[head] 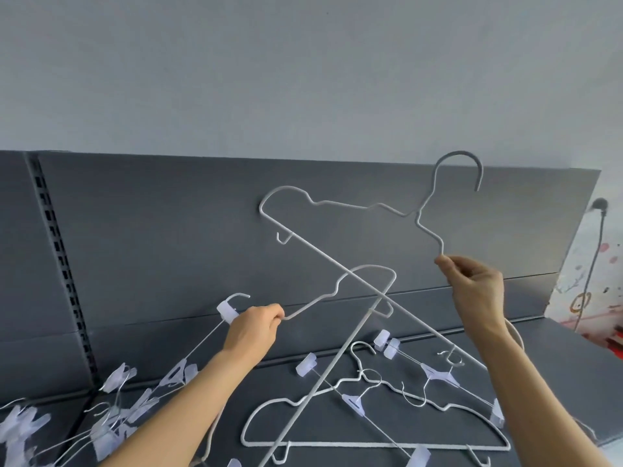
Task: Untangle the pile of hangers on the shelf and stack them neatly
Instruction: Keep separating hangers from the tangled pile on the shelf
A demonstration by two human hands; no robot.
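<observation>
The right hand's fingertips point(448, 264) are pinched together on the bend at the right shoulder of a white coated-wire hanger point(418, 217). This raised hanger hangs in the air, well above the shelf and in front of the back panel. From the pinch the wire climbs left to the neck and its hook points up. The other shoulder runs far left, and the long bottom bar slants down to the right, passing behind the right hand point(475, 288) and wrist.

The left hand's fingers point(274, 315) are curled round the shoulder wire of a second hanger point(371, 266) of the same kind, so the left hand point(253, 328) grips it near the neck. This second hanger rises to the right from the fingers, turns at its rounded end, and its bar slopes down toward the near edge. The two bars cross between the hands, but whether they are hooked together there cannot be told. A translucent clip point(226, 311) with a small hook sits just left of the left hand's knuckles.

Below, on the dark grey shelf point(539, 382), a third white hanger point(371, 445) lies flat, with thin clip hangers point(435, 370) strewn over it. A tangled pile of clip hangers point(111, 419) lies at the near left. Behind are the grey back panel point(168, 214), a slotted upright point(50, 224) at the left and a pale wall point(303, 79), with a cable point(593, 264) at the far right.
</observation>
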